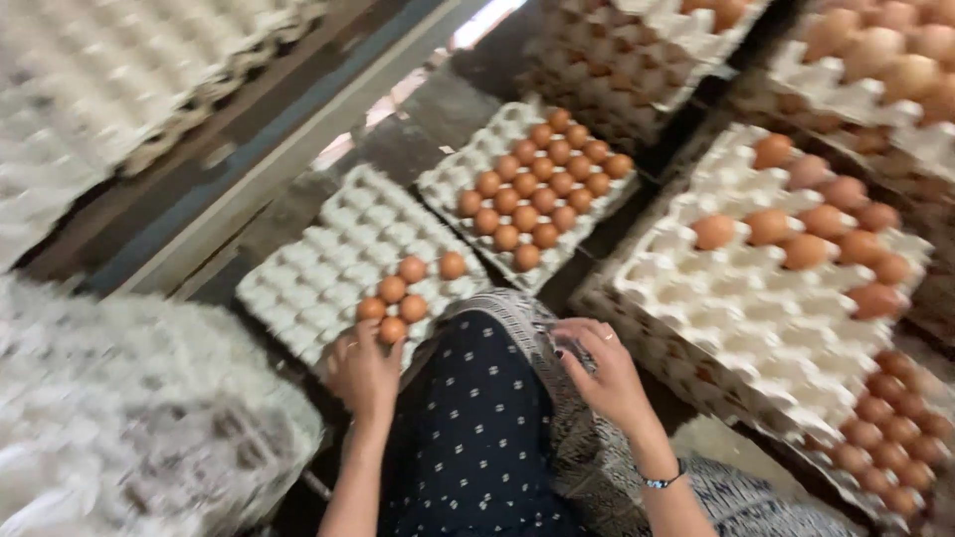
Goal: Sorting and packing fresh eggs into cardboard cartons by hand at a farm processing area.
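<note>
My left hand (364, 372) rests on the near edge of a white egg tray (318, 268) and touches a brown egg (392, 329) at the front of a small cluster of eggs. My right hand (603, 372) hovers over my patterned dark skirt (477, 418), fingers curled, close to the near corner of a stacked tray (696, 328) that holds brown eggs along its far side. I cannot see whether that hand holds anything.
A third tray (468, 164), mostly filled with brown eggs, lies beyond the first. More stacks of egg trays stand at the top right (875, 60), bottom right (895, 438), top left (109, 70) and bottom left (129, 418). A wooden beam (249, 149) runs diagonally.
</note>
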